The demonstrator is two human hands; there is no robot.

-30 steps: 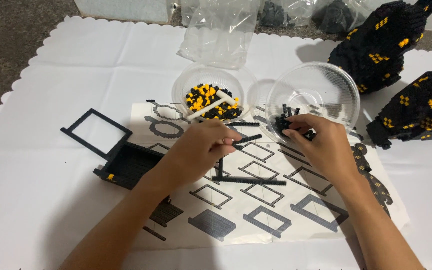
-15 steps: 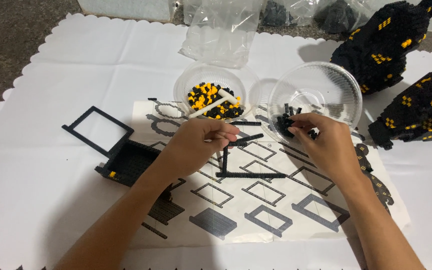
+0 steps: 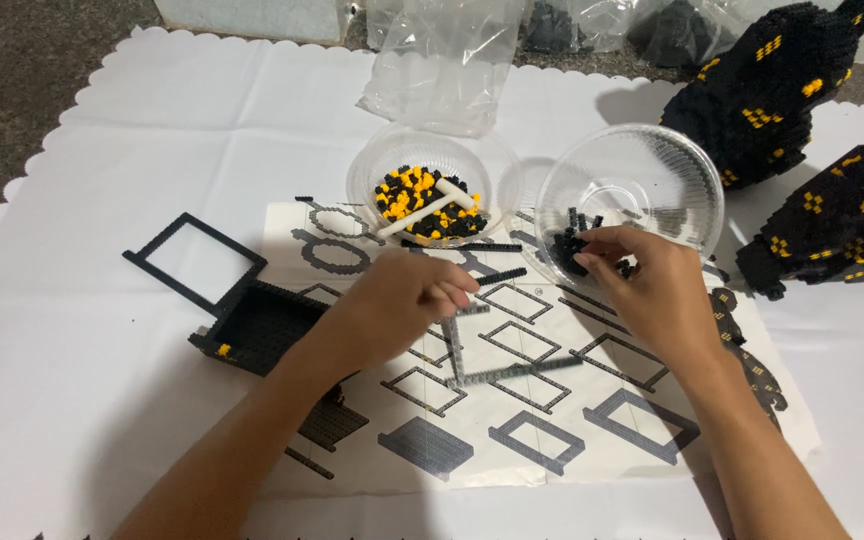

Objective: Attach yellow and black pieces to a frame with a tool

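My left hand (image 3: pixel 402 300) rests on the printed instruction sheet (image 3: pixel 552 430), its fingers curled on the top end of a thin black L-shaped brick strip (image 3: pixel 512 370) that lies flat on the sheet. My right hand (image 3: pixel 652 295) reaches into the lower rim of a tilted clear plastic bowl (image 3: pixel 642 180), and its fingertips pinch a small black brick from the pile (image 3: pixel 567 245) there. Between the hands, farther back, stands a second clear bowl (image 3: pixel 367 185) of black and yellow bricks with a white tool (image 3: pixel 430 210) in it.
A black brick box with an open square frame (image 3: pixel 202 262) sits left of the sheet. Two large black and yellow brick models (image 3: pixel 762 90) (image 3: pixel 842 220) stand at the right. Clear plastic bags (image 3: pixel 442 60) lie at the back. A white scalloped cloth (image 3: pixel 82 200) covers the surface.
My left hand's fingers have dropped slightly toward the strip's top end. My right hand stays at the pile in the tilted bowl.
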